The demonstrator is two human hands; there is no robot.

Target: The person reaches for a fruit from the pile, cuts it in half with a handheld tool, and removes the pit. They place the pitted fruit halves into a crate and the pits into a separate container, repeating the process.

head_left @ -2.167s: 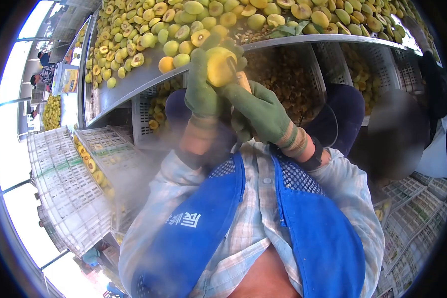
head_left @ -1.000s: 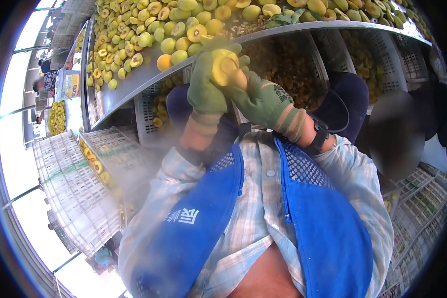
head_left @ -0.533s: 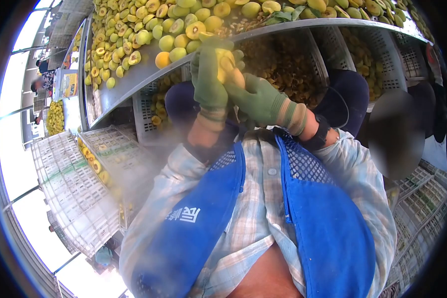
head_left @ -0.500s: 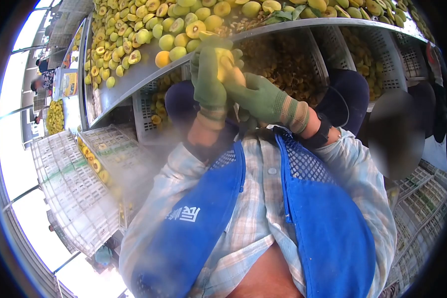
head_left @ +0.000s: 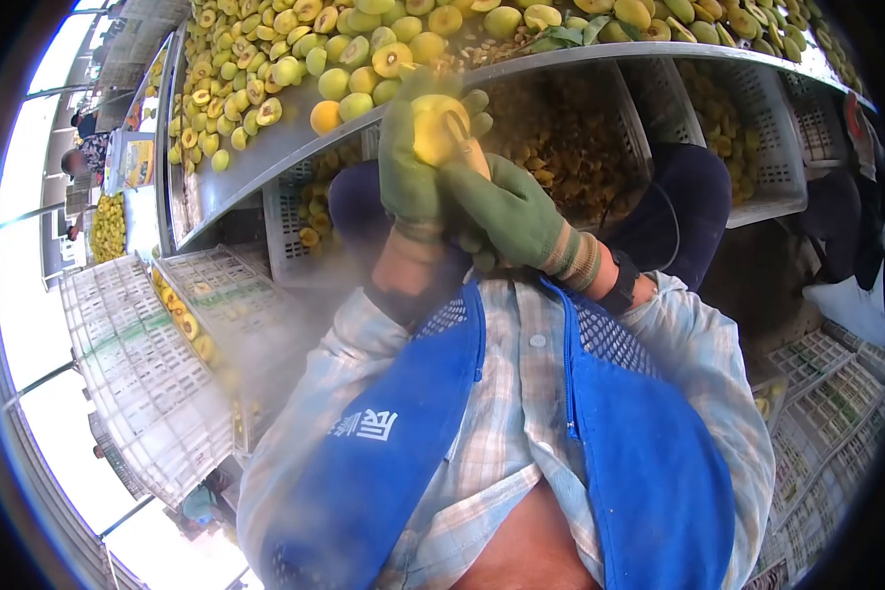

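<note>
My left hand (head_left: 411, 162), in a green glove, is wrapped round a yellow peach (head_left: 433, 133), its smooth face turned up. My right hand (head_left: 511, 211), gloved the same way, grips the light tan handle of a small pitting knife (head_left: 475, 155). The knife's thin curved metal end touches the peach. Both hands meet in front of my chest, just below the metal table edge. Peach halves and whole peaches (head_left: 359, 81) are heaped on the table beyond, some cut faces showing pits or hollows.
The metal table rim (head_left: 560, 57) crosses in front of me. Under it stand crates, one with brownish fruit pieces (head_left: 560, 162), another with peach halves (head_left: 723, 128). White crates (head_left: 138, 374) stand at left, more crates (head_left: 836, 393) at right. Leaves (head_left: 585, 31) lie among the fruit.
The peach has turned in my left hand and more of its face shows. My right hand has shifted slightly down, with the knife end against the fruit. A blurred dark shape at right has gone.
</note>
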